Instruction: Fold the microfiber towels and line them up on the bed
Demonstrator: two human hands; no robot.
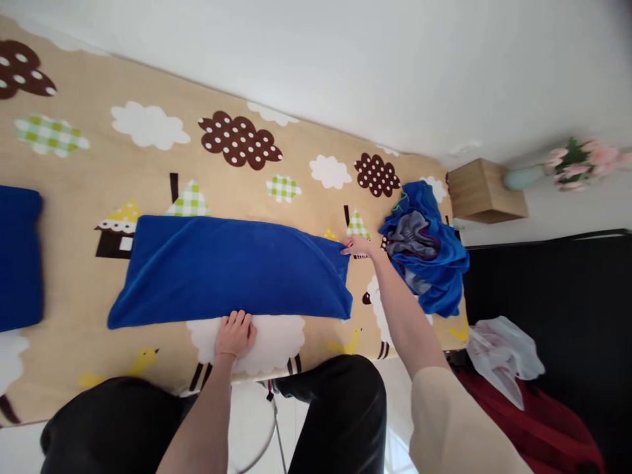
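My right hand (358, 245) pinches the cloth (232, 270) at its far right corner; my left hand (236, 334) touches its near edge, and whether it grips I cannot tell. The cloth lies spread on the sheet (306, 141), a heap (427, 253) to its right, a second blue piece (20, 260) to its left.
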